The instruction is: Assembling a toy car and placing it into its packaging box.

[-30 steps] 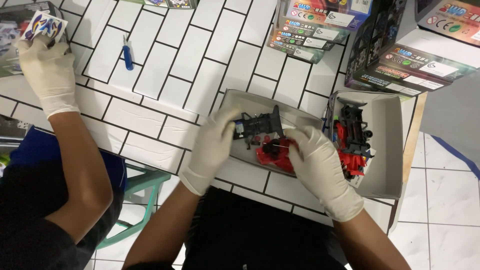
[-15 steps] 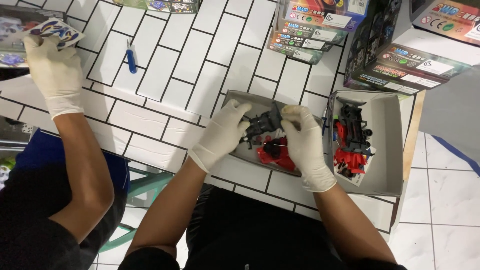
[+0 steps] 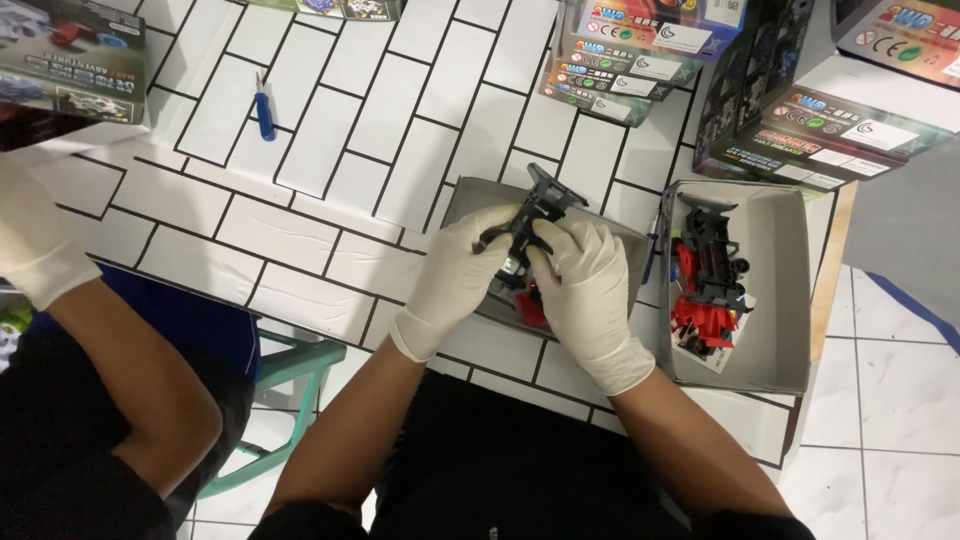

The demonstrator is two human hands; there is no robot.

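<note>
both gloved hands, left [image 3: 455,275] and right [image 3: 585,290], were clamped on a black toy chassis [image 3: 530,225] held over a grey tray [image 3: 470,195]. a slipped pinch could have dropped small parts among the red pieces [image 3: 530,308] below. fingers hid the chassis underside; the co-worker's glove [image 3: 35,245] was cut off.

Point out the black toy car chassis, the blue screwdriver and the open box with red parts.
black toy car chassis [image 3: 535,222], head view, its middle frame.
blue screwdriver [image 3: 264,112], head view, its handle.
open box [image 3: 778,290], head view, bare floor.
</note>
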